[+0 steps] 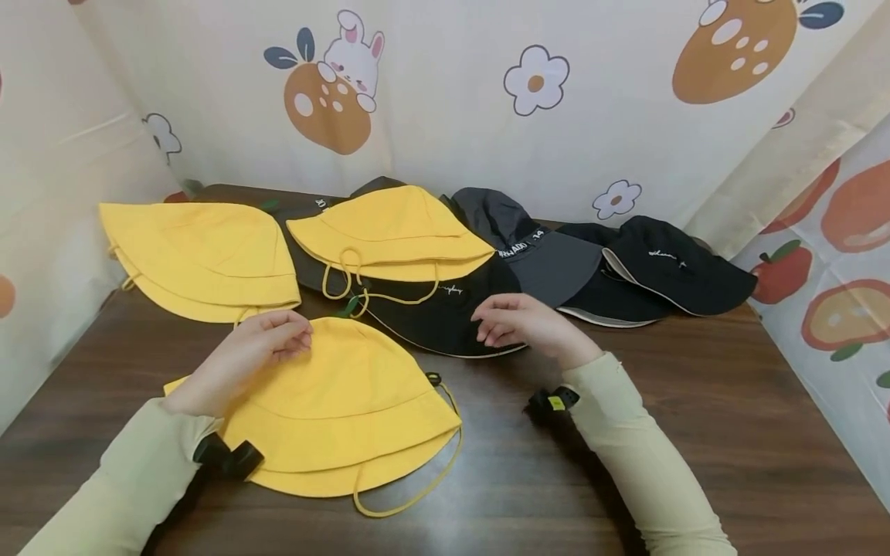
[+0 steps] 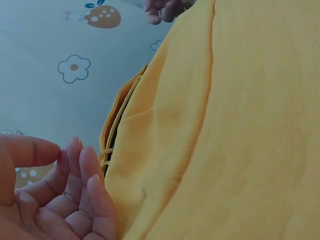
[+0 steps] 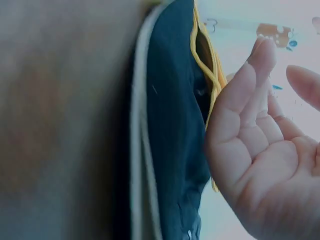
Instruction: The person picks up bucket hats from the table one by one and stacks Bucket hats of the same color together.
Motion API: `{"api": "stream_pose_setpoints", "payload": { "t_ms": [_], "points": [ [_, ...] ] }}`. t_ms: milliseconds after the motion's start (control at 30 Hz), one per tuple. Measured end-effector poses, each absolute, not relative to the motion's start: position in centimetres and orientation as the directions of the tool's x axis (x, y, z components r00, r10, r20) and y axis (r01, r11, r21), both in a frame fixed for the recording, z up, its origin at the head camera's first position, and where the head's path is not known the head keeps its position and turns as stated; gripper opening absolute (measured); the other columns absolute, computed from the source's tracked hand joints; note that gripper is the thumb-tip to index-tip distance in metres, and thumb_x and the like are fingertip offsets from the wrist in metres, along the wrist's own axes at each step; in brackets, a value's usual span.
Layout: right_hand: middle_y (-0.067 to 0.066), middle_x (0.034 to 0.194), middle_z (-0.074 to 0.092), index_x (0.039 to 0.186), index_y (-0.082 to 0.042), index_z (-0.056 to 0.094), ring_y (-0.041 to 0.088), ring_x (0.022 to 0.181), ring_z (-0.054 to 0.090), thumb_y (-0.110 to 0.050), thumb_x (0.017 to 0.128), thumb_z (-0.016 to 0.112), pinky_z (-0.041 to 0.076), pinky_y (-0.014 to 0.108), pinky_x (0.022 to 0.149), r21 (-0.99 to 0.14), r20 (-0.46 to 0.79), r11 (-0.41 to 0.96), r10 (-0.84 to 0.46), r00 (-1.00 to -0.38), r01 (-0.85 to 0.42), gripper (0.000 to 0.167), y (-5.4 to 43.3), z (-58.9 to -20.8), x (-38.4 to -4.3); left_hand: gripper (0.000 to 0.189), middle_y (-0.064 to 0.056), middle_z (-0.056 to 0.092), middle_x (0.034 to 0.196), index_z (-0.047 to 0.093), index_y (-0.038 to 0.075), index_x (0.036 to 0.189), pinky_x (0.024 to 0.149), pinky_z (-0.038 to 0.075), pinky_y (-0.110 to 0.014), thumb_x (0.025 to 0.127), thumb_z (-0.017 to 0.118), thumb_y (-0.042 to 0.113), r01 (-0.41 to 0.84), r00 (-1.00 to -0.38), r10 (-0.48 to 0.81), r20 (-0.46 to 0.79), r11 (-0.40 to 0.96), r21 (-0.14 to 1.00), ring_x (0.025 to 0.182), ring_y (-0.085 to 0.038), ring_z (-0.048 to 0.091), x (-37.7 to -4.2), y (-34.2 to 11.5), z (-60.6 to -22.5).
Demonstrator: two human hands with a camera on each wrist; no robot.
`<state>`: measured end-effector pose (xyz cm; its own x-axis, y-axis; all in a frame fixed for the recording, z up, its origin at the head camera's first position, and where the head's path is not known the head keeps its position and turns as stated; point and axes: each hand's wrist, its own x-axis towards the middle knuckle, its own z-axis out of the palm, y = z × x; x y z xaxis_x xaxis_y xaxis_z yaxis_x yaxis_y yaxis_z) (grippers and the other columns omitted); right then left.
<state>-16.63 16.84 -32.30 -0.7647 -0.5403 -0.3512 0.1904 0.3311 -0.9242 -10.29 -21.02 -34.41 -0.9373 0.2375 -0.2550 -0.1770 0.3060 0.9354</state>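
A yellow bucket hat [image 1: 334, 401] lies folded flat on the table at the front, its thin cord looping out on the right. Above its left part is my left hand [image 1: 253, 351], fingers loosely bent; in the left wrist view nothing shows between thumb and fingers. My right hand [image 1: 518, 320] hovers near a black hat [image 1: 445, 316] with pale edging, its fingers relaxed and holding nothing in the right wrist view. A second yellow hat [image 1: 396, 232] rests on top of that black hat, cord hanging forward. Another yellow hat [image 1: 202, 259] sits at the back left.
Behind the right hand stand a dark grey cap [image 1: 542, 247] with white lettering and a black hat [image 1: 677, 262] with white script, overlapping other dark hats. All lie on a brown wooden table [image 1: 730, 432]. A printed curtain [image 1: 445, 100] hangs along the back edge.
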Motion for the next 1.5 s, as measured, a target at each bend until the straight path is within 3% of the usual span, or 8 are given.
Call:
{"api": "stream_pose_setpoints", "payload": {
  "t_ms": [233,367,500,633,800,1067,1300,1500],
  "points": [
    [0.001,0.1,0.06,0.138,0.001,0.031,0.01,0.085,0.061,-0.018,0.103,0.036,0.052,0.025,0.08,-0.93,-0.369,0.184,-0.432,-0.823,0.32,0.04,18.1,-30.5,-20.2,0.023,0.007,0.058,0.084,0.056,-0.002,0.101,0.073,0.05,-0.019,0.101,0.043,0.017,-0.172,-0.935,0.259,-0.24,0.26,0.95,0.078,-0.006,0.058,-10.5,-21.1,-34.9],
    [0.013,0.131,0.045,0.135,-0.006,0.03,0.021,0.113,0.053,-0.021,0.103,0.036,0.044,0.034,0.1,-0.907,-0.419,0.109,-0.343,-0.841,0.408,0.036,17.9,-30.2,-21.8,0.022,0.007,0.058,0.083,0.057,-0.001,0.101,0.073,0.051,-0.019,0.101,0.043,0.017,-0.2,-0.935,0.241,-0.261,0.251,0.947,0.078,-0.005,0.058,-10.6,-21.2,-35.1],
    [0.019,0.151,0.021,0.136,-0.011,0.027,0.031,0.137,0.03,-0.023,0.102,0.04,0.029,0.042,0.113,-0.87,-0.483,0.051,-0.283,-0.828,0.49,0.038,16.8,-30.5,-22.9,0.021,0.007,0.058,0.083,0.057,0.001,0.099,0.072,0.051,-0.019,0.101,0.043,0.017,-0.21,-0.933,0.241,-0.268,0.243,0.947,0.078,-0.005,0.059,-10.7,-21.2,-35.2],
    [0.018,0.152,0.02,0.146,-0.011,0.019,0.031,0.14,0.026,-0.026,0.101,0.043,0.028,0.041,0.113,-0.86,-0.51,0.086,-0.194,-0.838,0.503,0.054,15.6,-30.8,-23.5,0.02,0.007,0.058,0.084,0.057,0.003,0.098,0.071,0.051,-0.019,0.101,0.043,0.016,-0.206,-0.931,0.254,-0.263,0.229,0.951,0.078,-0.005,0.059,-10.7,-21.2,-35.2],
    [0.015,0.147,0.029,0.146,-0.008,0.026,0.029,0.134,0.034,-0.027,0.098,0.048,0.032,0.04,0.111,-0.861,-0.501,0.163,-0.107,-0.859,0.482,0.056,14.6,-31.2,-23.9,0.019,0.006,0.058,0.083,0.057,0.004,0.097,0.071,0.051,-0.018,0.101,0.043,0.015,-0.199,-0.93,0.266,-0.252,0.213,0.957,0.077,-0.005,0.058,-10.7,-21.1,-35.3],
    [0.005,0.11,0.048,0.137,0.0,0.042,0.016,0.101,0.051,-0.02,0.097,0.052,0.041,0.033,0.105,-0.902,-0.425,0.102,-0.044,-0.904,0.419,0.045,13.9,-31.8,-24.3,0.02,0.006,0.058,0.083,0.057,0.002,0.098,0.071,0.052,-0.018,0.101,0.043,0.016,-0.212,-0.929,0.254,-0.269,0.23,0.95,0.077,-0.005,0.058,-10.7,-21.1,-35.5],
    [0.016,0.141,0.044,0.142,-0.001,0.036,0.025,0.127,0.048,-0.014,0.098,0.05,0.039,0.034,0.106,-0.919,-0.326,-0.178,-0.159,-0.932,0.352,0.047,11.7,-32.6,-24.0,0.022,0.004,0.058,0.085,0.056,0.001,0.1,0.071,0.052,-0.019,0.101,0.043,0.018,-0.209,-0.929,0.256,-0.268,0.238,0.949,0.078,-0.006,0.058,-10.5,-21.2,-35.7],
    [0.013,0.145,0.04,0.142,-0.008,0.036,0.027,0.133,0.041,-0.013,0.098,0.049,0.034,0.045,0.109,-0.845,-0.408,-0.245,-0.277,-0.87,0.474,0.045,9.9,-32.6,-24.1,0.02,0.004,0.058,0.086,0.057,0.003,0.099,0.072,0.052,-0.019,0.101,0.044,0.019,-0.198,-0.928,0.271,-0.255,0.219,0.955,0.079,-0.007,0.059,-10.5,-21.2,-35.6]
  ]
}}
